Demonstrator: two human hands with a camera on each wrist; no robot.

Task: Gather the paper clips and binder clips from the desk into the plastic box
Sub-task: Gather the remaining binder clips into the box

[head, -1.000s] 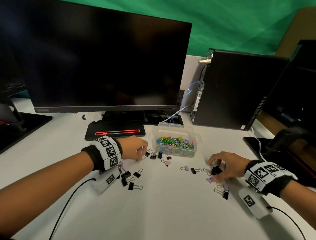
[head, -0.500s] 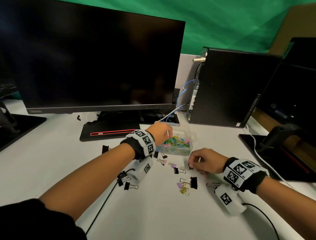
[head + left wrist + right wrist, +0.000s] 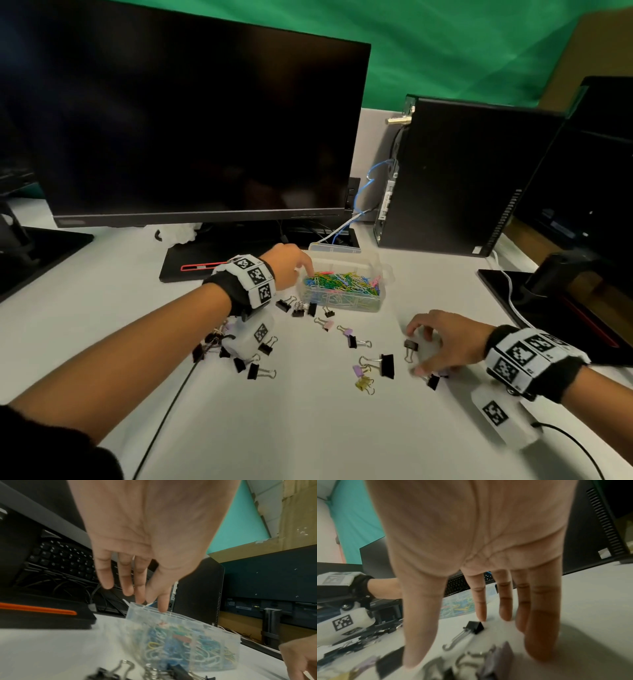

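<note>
A clear plastic box (image 3: pixel 375 274) full of coloured paper clips (image 3: pixel 342 282) stands on the white desk (image 3: pixel 325 428). My left hand (image 3: pixel 303 267) hovers over its left rim, fingers straight and pointing down (image 3: pixel 137 596) above the box (image 3: pixel 197 626), holding nothing. My right hand (image 3: pixel 416 351) is spread flat just above the desk at the right, over a small black binder clip (image 3: pixel 410 345), which lies below the straight fingers (image 3: pixel 505 609) in the right wrist view (image 3: pixel 474 627). Several binder clips lie scattered: a large black one (image 3: pixel 387 365), a gold one (image 3: pixel 363 384), and a cluster (image 3: pixel 239 361) under my left forearm.
A big black monitor (image 3: pixel 191 120) on its base (image 3: pixel 205 260) stands behind the box. A black computer tower (image 3: pixel 455 185) is at the back right, and another monitor stand (image 3: pixel 561 284) with a white cable (image 3: pixel 510 298) sits at the right edge.
My left hand carried a clip from the desk to the box and now hangs over its rim with straight fingers. My right hand went toward the box, then back right, spreading over the clips.
</note>
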